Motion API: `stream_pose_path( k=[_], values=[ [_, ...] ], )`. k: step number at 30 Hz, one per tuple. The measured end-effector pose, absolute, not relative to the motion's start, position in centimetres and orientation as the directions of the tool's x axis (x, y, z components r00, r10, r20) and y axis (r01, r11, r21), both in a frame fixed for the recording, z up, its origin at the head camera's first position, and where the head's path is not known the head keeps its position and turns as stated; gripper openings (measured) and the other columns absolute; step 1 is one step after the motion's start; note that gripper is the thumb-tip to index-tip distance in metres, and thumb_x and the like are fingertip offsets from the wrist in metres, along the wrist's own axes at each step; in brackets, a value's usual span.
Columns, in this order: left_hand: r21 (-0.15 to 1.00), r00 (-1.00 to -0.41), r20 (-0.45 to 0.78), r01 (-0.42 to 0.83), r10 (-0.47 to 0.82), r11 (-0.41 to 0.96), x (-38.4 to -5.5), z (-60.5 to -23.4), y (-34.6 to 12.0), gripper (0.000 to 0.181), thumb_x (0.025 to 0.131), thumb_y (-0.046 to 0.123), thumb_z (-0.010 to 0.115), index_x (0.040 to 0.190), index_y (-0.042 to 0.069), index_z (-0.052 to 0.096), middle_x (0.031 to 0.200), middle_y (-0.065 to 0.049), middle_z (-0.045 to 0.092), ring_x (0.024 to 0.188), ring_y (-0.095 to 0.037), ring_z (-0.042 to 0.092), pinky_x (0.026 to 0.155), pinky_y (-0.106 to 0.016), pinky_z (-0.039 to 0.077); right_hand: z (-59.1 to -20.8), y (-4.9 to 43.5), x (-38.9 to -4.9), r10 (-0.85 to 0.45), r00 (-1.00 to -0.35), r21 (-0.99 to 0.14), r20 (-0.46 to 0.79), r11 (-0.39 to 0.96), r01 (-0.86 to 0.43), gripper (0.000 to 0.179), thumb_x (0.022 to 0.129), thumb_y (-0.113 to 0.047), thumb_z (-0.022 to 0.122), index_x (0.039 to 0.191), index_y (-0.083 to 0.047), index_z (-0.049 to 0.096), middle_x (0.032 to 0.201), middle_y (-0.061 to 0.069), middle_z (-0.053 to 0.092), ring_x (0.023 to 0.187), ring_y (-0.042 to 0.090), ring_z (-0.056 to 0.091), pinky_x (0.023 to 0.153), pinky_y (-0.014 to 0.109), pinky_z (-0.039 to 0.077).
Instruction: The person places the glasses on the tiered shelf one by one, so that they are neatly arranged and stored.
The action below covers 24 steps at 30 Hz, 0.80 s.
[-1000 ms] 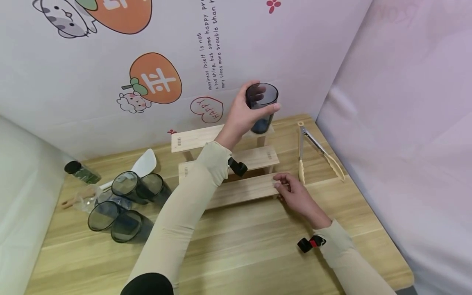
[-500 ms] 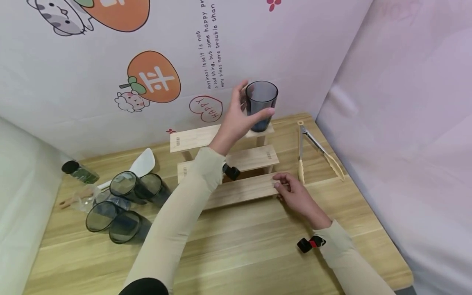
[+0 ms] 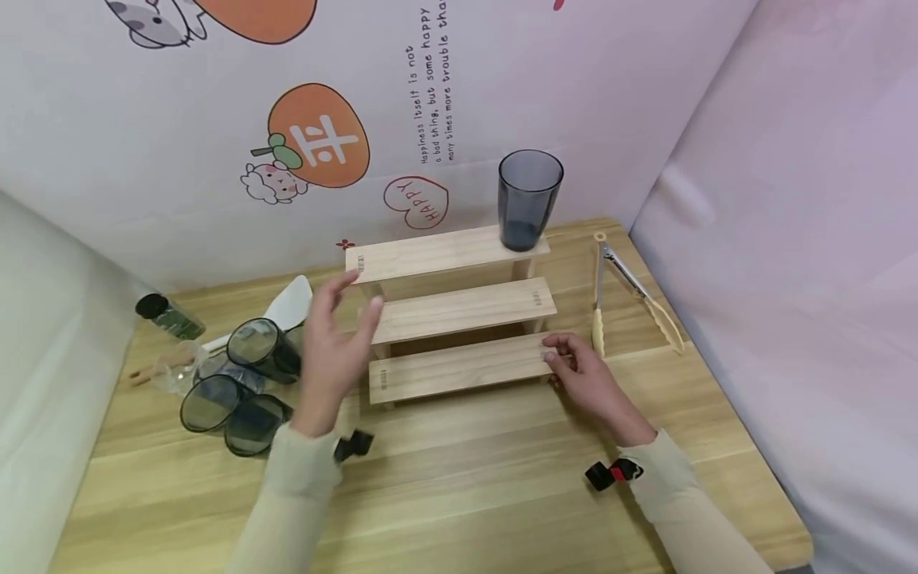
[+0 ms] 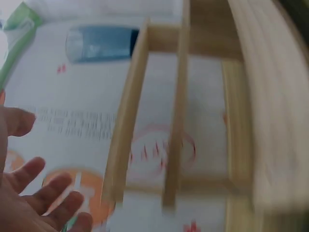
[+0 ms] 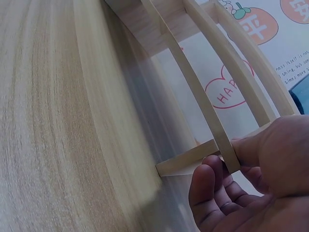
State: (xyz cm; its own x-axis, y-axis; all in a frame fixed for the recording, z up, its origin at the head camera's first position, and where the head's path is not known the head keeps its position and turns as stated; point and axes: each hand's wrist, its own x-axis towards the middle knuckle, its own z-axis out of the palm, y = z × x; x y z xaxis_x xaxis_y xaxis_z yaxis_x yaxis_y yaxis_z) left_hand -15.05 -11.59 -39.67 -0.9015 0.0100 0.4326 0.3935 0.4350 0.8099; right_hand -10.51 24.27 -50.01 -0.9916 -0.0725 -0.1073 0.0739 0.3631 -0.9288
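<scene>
A three-step wooden rack (image 3: 459, 315) stands on the table. On the right end of its top step a blue-grey drinking glass (image 3: 529, 203) stands upright; the left wrist view shows the same glass (image 4: 99, 44). My left hand (image 3: 333, 351), fingers spread and holding nothing, hovers left of the rack. My right hand (image 3: 584, 379) grips the right end of the lowest step, thumb above and fingers below in the right wrist view, where the rack (image 5: 200, 94) appears from the side. More dark glasses (image 3: 208, 404) stand grouped at the left, partly behind my left hand.
Metal tongs (image 3: 631, 283) with cream tips lie right of the rack. At the left are a white spatula (image 3: 289, 303), a black-capped jar (image 3: 172, 315) and a clear plastic item (image 3: 177, 368). A printed cloth wall (image 3: 215, 135) rises behind the table (image 3: 473, 486).
My left hand has let go of the glass on the top step and moved left and down toward the other glasses. My right hand keeps its place on the rack. The head view has shifted slightly.
</scene>
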Motion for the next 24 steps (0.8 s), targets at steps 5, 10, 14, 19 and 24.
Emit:
stream_pose_path(
  k=[5, 10, 14, 19, 24],
  values=[
    [0.617, -0.892, 0.453, 0.321, 0.01, 0.719, -12.0, -41.3, -17.4, 0.053, 0.094, 0.027, 0.074, 0.137, 0.002, 0.056, 0.136, -0.019, 0.054, 0.128, -0.04, 0.043, 0.105, -0.059, 0.03, -50.1, 24.1, -10.5, -0.072, -0.992, -0.924, -0.103, 0.375, 0.069, 0.03, 0.107, -0.014, 0.053, 0.132, 0.002, 0.053, 0.109, 0.02, 0.057, 0.082, 0.031, 0.061, 0.068, 0.034, 0.056],
    [0.542, -0.958, 0.283, 0.209, 0.057, 0.814, -11.7, -41.8, -19.9, 0.067, 0.095, 0.034, 0.073, 0.145, -0.001, 0.045, 0.147, -0.031, 0.037, 0.14, -0.051, 0.022, 0.11, -0.068, 0.015, -50.1, 24.0, -10.5, -0.075, -0.992, -0.93, -0.101, 0.362, 0.068, 0.031, 0.107, -0.013, 0.054, 0.132, 0.004, 0.052, 0.109, 0.021, 0.056, 0.081, 0.032, 0.06, 0.068, 0.034, 0.056],
    [0.509, -0.987, 0.152, 0.126, 0.056, 0.851, -12.1, -42.0, -20.2, 0.075, 0.095, 0.039, 0.073, 0.151, 0.002, 0.039, 0.149, -0.031, 0.038, 0.144, -0.051, 0.013, 0.112, -0.067, -0.004, -50.4, 23.9, -10.7, -0.096, -0.991, -0.93, -0.095, 0.364, 0.054, 0.03, 0.107, -0.012, 0.053, 0.132, 0.004, 0.052, 0.107, 0.021, 0.056, 0.08, 0.032, 0.06, 0.068, 0.034, 0.056],
    [0.437, -0.99, 0.132, 0.102, 0.048, 0.894, -12.1, -41.7, -19.6, 0.076, 0.093, 0.038, 0.076, 0.151, 0.004, 0.04, 0.134, -0.03, 0.053, 0.141, -0.051, 0.019, 0.108, -0.067, -0.014, -50.5, 23.8, -10.7, -0.092, -0.992, -0.928, -0.087, 0.369, 0.047, 0.028, 0.107, -0.01, 0.052, 0.131, 0.005, 0.052, 0.106, 0.021, 0.055, 0.08, 0.034, 0.06, 0.068, 0.035, 0.056],
    [0.478, -0.982, 0.154, 0.173, 0.112, 0.861, -11.0, -41.3, -18.2, 0.083, 0.091, 0.037, 0.078, 0.154, 0.004, 0.035, 0.14, -0.028, 0.049, 0.14, -0.049, 0.022, 0.11, -0.067, -0.005, -50.2, 24.2, -10.6, -0.076, -0.993, -0.926, -0.085, 0.375, 0.05, 0.029, 0.107, -0.006, 0.05, 0.132, 0.009, 0.05, 0.106, 0.023, 0.056, 0.08, 0.037, 0.06, 0.068, 0.037, 0.057]
  ],
)
